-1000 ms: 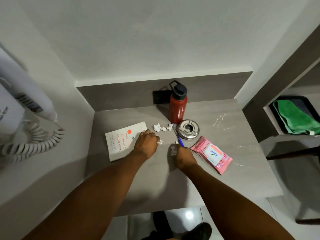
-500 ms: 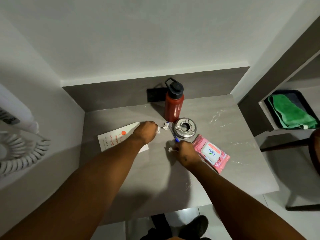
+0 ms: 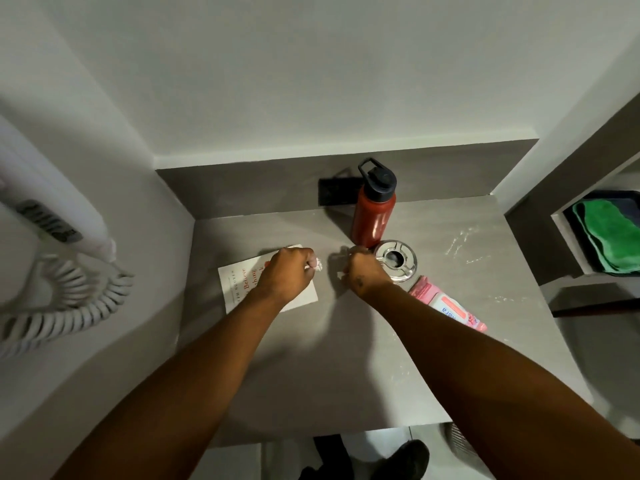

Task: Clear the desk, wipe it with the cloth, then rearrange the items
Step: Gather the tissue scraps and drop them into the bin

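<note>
My left hand (image 3: 287, 271) is closed above the white book (image 3: 239, 284), with a crumpled white paper scrap (image 3: 317, 264) showing at its fingertips. My right hand (image 3: 363, 271) is closed beside the round metal ashtray (image 3: 398, 259); a bit of white paper scrap (image 3: 341, 274) peeks out at its left side. A red water bottle (image 3: 372, 216) with a black cap stands just behind the ashtray. A pink pack of wet wipes (image 3: 450, 308) lies under my right forearm. The grey desk (image 3: 346, 358) holds all of these. The blue pen is hidden.
A green cloth (image 3: 613, 233) lies on a shelf at the right. A white wall-mounted hair dryer (image 3: 52, 220) with a coiled cord (image 3: 69, 306) hangs at the left. White smears (image 3: 464, 240) mark the desk's right side. A black socket plate (image 3: 334, 192) sits on the back panel.
My right hand moved up and left to the ashtray's left side, covering the pen. The loose scraps between the hands are gone from the desk. My left hand stays closed by the book.
</note>
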### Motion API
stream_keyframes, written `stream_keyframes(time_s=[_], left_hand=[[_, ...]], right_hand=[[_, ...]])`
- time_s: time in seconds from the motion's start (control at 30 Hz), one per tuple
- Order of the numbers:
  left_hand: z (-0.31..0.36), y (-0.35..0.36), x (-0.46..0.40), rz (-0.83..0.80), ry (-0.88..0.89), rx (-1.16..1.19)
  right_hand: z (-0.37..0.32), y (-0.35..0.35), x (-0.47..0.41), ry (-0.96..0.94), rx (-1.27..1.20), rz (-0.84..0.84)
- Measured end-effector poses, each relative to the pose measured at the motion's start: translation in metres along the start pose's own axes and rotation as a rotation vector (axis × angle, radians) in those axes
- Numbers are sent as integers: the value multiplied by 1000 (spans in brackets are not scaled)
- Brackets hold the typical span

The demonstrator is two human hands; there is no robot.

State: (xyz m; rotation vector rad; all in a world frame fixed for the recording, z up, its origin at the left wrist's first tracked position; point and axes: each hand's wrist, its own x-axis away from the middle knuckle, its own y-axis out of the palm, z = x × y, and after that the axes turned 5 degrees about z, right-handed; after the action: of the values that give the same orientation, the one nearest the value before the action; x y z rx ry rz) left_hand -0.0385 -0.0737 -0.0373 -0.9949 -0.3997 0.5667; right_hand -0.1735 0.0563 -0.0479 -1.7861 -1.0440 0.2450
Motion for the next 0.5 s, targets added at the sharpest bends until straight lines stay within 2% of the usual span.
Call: stream_keyframes(time_s=[0.1,0.33,0.43,0.5], left_hand=[[-11,-3,17,44,-51,51],[-25,-2,42,30,-131,10],[-17,-1,46,26,-141,25],[-4,2,46,23,-129,27]], right_hand=[[1,10,-7,57,-25,-2],[-4,35,14,135,-129,2],[0,38,36,92,-216,-6],[13,36,52,68,-271,50]])
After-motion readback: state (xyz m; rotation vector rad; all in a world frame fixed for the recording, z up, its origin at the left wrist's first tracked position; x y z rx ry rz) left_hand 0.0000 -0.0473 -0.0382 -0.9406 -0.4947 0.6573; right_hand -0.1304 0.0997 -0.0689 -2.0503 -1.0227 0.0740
